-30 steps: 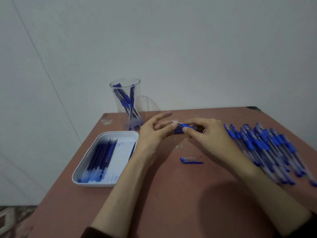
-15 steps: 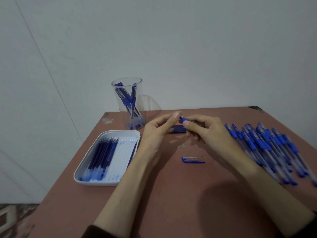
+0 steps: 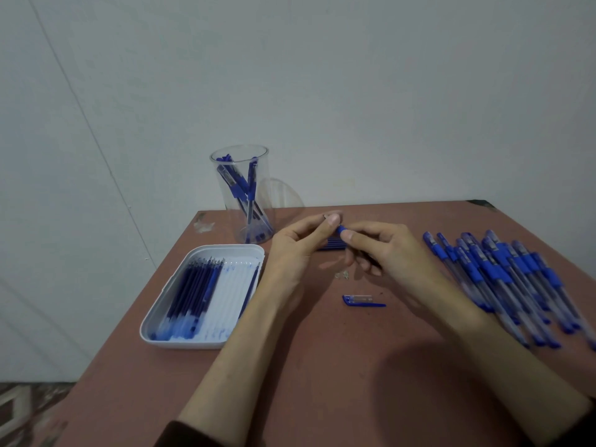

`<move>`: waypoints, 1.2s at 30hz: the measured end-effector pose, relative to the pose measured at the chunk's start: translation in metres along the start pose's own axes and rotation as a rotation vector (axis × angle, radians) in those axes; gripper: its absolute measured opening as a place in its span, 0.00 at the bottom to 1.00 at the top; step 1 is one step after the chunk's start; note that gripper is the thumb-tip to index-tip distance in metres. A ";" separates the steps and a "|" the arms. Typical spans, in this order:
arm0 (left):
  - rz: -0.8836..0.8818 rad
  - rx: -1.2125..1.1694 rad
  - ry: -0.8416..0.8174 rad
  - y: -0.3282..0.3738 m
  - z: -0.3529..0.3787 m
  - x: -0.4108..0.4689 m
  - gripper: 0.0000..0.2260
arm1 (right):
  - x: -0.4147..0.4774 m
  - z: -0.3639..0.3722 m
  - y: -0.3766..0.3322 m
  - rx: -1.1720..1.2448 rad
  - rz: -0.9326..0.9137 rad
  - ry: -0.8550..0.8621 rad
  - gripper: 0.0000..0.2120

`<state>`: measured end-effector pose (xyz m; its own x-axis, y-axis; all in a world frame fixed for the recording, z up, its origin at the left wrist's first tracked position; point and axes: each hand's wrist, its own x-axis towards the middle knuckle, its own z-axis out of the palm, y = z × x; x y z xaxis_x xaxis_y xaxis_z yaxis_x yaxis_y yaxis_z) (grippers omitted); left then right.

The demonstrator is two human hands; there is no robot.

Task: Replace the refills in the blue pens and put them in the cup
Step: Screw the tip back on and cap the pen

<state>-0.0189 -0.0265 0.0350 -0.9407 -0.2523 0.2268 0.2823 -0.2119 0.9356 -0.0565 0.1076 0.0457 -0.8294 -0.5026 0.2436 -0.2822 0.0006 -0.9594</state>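
Over the middle of the table both hands work on one blue pen (image 3: pixel 342 229). My right hand (image 3: pixel 383 253) grips its barrel, mostly hidden in the fist, with only the blue front end showing. My left hand (image 3: pixel 300 243) pinches the pen's small tip piece (image 3: pixel 326 217) between thumb and forefinger. A clear plastic cup (image 3: pixel 240 195) with several blue pens stands at the back. A white tray (image 3: pixel 180 304) of blue refills lies at the left. Several blue pens (image 3: pixel 503 279) lie in a row at the right.
A loose blue pen cap (image 3: pixel 362 300) lies on the reddish table (image 3: pixel 322 366) in front of my hands. A small bundle of blue refills (image 3: pixel 333 245) lies behind my hands. The table's left edge runs close beside the tray. A pale wall stands behind.
Both hands have risen slightly and drawn together. My left fingers moved from beside the pen's tip to pinching it. The cap, tray and cup have not moved.
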 end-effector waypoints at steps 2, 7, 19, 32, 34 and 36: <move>-0.001 -0.015 -0.004 0.001 0.000 0.000 0.09 | 0.001 0.001 -0.001 0.075 0.026 -0.017 0.13; -0.008 -0.006 -0.030 0.001 0.001 -0.001 0.06 | 0.000 0.000 -0.003 0.173 0.126 -0.059 0.18; -0.050 -0.040 -0.089 0.003 0.001 -0.001 0.08 | 0.003 -0.009 0.001 0.314 0.266 -0.139 0.12; -0.036 0.961 -0.404 -0.007 -0.013 -0.001 0.05 | 0.013 -0.034 0.002 -0.097 0.028 0.249 0.08; 0.005 0.869 -0.198 -0.009 -0.016 0.002 0.04 | 0.012 -0.035 0.006 -0.261 -0.076 0.243 0.10; 0.045 0.745 -0.015 -0.008 -0.019 0.006 0.06 | 0.010 -0.034 0.011 -0.518 -0.165 0.235 0.11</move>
<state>-0.0232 -0.0440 0.0233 -0.9354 -0.2312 0.2675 0.1234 0.4955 0.8598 -0.0842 0.1316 0.0429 -0.8222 -0.3271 0.4658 -0.5664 0.3902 -0.7259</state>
